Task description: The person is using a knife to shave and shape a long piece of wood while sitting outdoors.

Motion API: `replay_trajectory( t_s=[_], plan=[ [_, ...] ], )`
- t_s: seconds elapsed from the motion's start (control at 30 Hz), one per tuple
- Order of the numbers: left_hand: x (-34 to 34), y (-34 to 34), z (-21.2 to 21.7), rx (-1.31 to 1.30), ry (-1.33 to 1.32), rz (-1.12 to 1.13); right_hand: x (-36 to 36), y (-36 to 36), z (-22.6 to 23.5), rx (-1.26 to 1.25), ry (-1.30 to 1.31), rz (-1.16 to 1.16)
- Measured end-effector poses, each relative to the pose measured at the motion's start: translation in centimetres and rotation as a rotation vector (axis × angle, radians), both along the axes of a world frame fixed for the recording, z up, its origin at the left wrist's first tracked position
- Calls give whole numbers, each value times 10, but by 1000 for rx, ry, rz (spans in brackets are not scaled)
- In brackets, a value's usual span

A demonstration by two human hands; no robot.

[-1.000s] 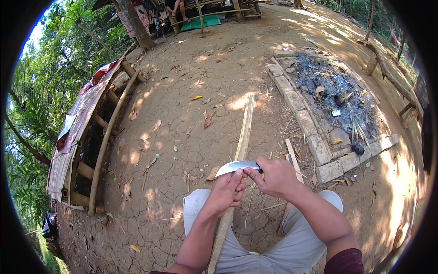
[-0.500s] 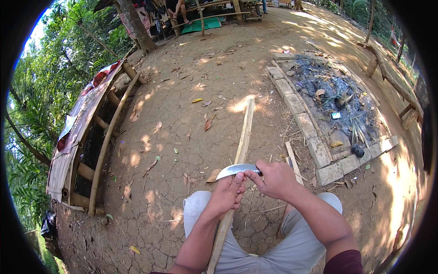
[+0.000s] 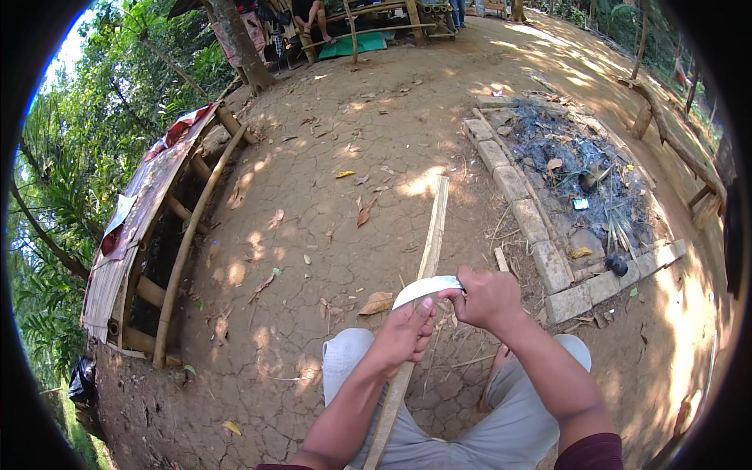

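Left hand (image 3: pixel 405 338) clenched round long bamboo strip (image 3: pixel 429 251), forearm angled up from near edge. Right hand (image 3: pixel 487 298) gripping curved knife (image 3: pixel 425 288) laid across strip, wrist bent left.

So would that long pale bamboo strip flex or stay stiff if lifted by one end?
The long pale bamboo strip looks thin and narrow, so it would probably bow a little. It likely feels light. Being flat, it seems unlikely to roll on the cracked dirt ground.
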State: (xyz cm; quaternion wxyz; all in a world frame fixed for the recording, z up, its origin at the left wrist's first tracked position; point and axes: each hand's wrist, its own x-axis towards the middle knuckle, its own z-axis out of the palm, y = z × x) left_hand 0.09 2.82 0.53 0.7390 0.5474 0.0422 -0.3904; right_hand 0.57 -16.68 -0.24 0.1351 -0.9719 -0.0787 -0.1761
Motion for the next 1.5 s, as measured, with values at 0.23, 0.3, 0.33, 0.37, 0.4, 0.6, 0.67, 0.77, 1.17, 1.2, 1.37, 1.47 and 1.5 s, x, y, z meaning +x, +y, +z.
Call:
replay_trajectory(
  t_s=[0.23,0.3,0.33,0.37,0.4,0.6,0.67,0.77,1.17,1.2,1.37,1.47,1.5],
  plan=[
    [0,-4,2,-63,20,-18,15,-10,3,22,-17,-93],
    [-1,-4,-2,-45,24,-16,20,-13,-5,-17,-6,-62],
    [-4,-3,-2,-48,53,-42,21,-18,-7,-37,0,-51],
    [-8,-2,-2,-50,82,-68,25,-32,-4,-27,34,-117],
    [-10,0,-1,-53,105,-86,36,-50,3,-17,61,-175],
    [-8,1,-2,-31,125,-79,35,-42,12,97,125,-185],
    [-6,0,-3,-65,83,-33,25,-33,11,115,144,-141],
    [-6,-1,-6,-63,70,4,15,-15,5,108,156,-53],
    [-7,-8,-1,-72,77,6,0,-12,-9,89,55,91],
    [-8,-9,-1,-78,81,0,1,-13,-10,69,56,72],
    [-11,-13,1,-89,121,-34,22,-28,0,217,134,-248],
    [-20,-14,-7,-119,157,-107,38,-56,10,69,146,-217],
    [-19,-10,-8,-110,155,-109,34,-53,9,98,144,-208]
  ],
)
